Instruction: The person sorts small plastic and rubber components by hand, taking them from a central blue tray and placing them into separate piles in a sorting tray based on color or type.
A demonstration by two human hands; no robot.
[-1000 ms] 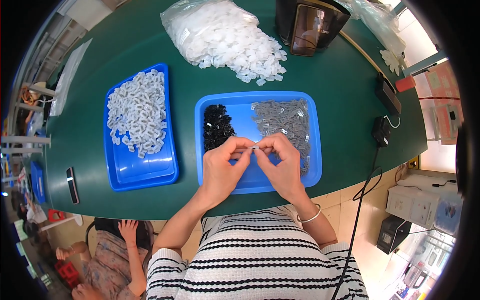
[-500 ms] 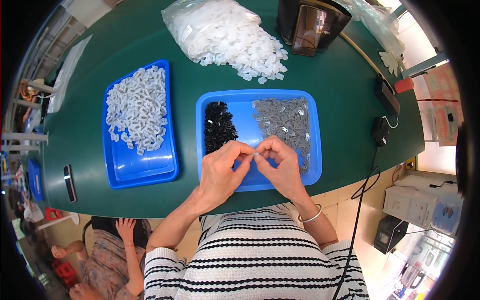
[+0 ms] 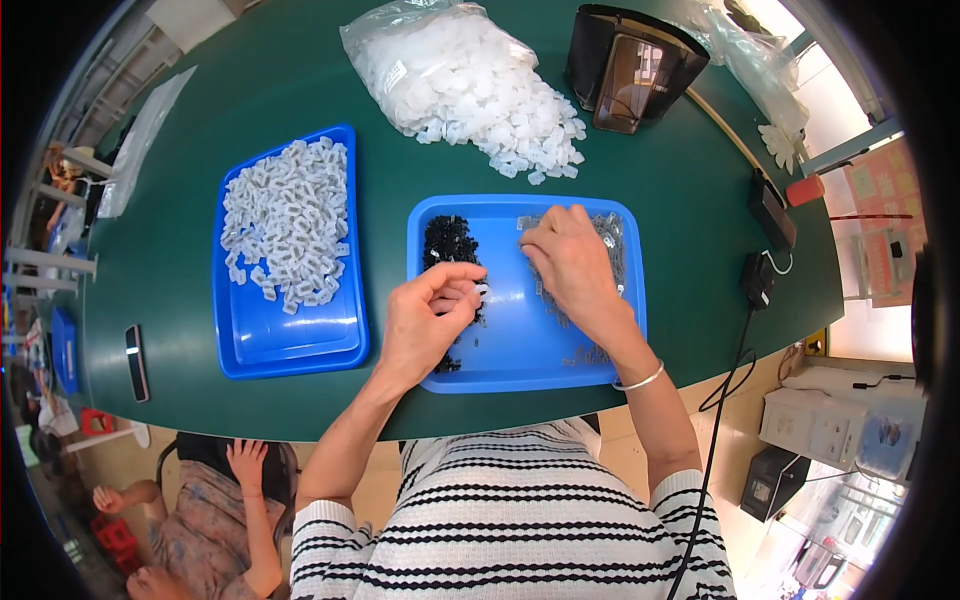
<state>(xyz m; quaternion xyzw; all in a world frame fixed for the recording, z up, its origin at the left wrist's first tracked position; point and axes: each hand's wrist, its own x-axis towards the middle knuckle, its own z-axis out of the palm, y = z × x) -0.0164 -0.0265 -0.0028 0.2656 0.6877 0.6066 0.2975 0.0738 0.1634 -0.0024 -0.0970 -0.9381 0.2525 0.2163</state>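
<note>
A black phone lies at the table's left edge. Next, a blue tray holds white clip-like parts, kept apart from the rest. Over the middle blue tray, the left hand pinches a small pale part in curled fingers beside the black pieces. The right hand rests fingers-down on the grey pieces; whether it grips one, I cannot tell. A bag of translucent parts spills behind.

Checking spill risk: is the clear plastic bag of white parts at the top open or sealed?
Open. The clear plastic bag of white plastic parts has its mouth spread, with parts spilled onto the green table.
</note>
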